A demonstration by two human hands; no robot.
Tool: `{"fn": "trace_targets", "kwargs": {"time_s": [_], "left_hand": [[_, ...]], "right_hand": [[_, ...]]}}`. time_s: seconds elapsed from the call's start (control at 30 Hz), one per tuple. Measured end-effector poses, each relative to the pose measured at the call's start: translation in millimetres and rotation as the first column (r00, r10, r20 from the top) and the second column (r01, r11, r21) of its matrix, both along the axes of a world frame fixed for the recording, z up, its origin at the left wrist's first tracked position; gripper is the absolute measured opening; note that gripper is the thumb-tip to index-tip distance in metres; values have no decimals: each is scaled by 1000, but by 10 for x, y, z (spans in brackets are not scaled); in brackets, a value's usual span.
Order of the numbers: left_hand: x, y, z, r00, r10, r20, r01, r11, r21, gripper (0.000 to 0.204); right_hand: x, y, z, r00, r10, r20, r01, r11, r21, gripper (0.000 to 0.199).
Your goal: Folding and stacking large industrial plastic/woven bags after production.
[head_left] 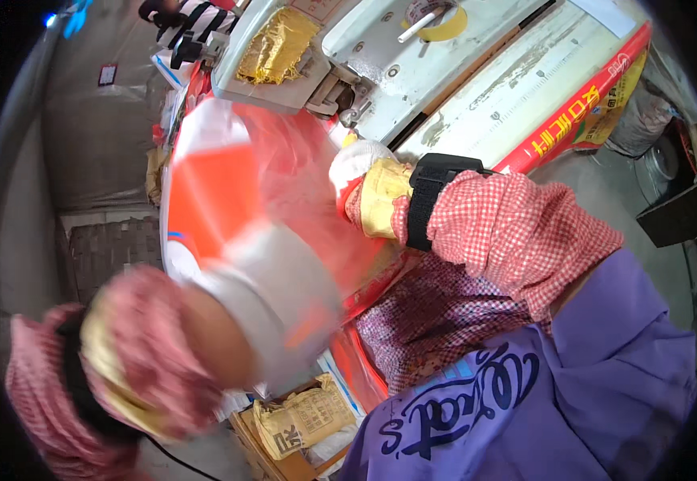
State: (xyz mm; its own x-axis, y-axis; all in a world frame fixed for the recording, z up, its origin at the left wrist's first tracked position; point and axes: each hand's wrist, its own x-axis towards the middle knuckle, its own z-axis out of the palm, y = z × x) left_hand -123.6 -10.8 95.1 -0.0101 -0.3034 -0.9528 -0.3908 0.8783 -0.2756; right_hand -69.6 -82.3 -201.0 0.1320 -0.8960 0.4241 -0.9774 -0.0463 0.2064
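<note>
A large red and white plastic sack (214, 188) lies in front of the sewing machine (272, 48), its middle smeared by motion. My right hand (359, 167), in a white glove, is closed on the sack's edge right beside the machine's metal presser-foot parts (340, 96). Its fingertips are mostly hidden. My left hand (280, 289), also gloved in white, is over the near part of the sack. Motion blurs it too much to make out its fingers or whether it grips the sack.
A roll of yellow tape (444, 26) with a white stick lies on the pale machine table (484, 100). A red and yellow printed sack (581, 112) runs along the table's right edge. Below, near my lap, stands a cardboard box (256, 437) with a brown paper packet (304, 417).
</note>
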Motion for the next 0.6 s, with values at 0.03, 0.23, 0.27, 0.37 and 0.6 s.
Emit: {"fn": "trace_targets", "kwargs": {"time_s": [0.03, 0.23, 0.27, 0.37, 0.6], "left_hand": [[-165, 142, -179, 996, 48, -78, -46, 999, 26, 23], [-725, -231, -352, 957, 134, -258, -143, 990, -15, 20], [-752, -250, -239, 990, 53, -127, -75, 981, -177, 25], [-285, -556, 271, 989, 131, 75, -111, 967, -228, 32], [-664, 95, -259, 955, 216, -205, -192, 973, 131, 11]], "right_hand": [[-106, 1, -96, 999, -39, -33, 39, 999, -12, 27], [47, -314, -140, 958, -194, -210, 179, 980, -89, 30], [120, -343, -117, 949, -211, -233, 191, 976, -103, 30], [272, -45, -62, 907, -293, -304, 250, 953, -172, 31], [1924, 2016, 1358, 737, -481, -475, 381, 876, -296, 35]]}}
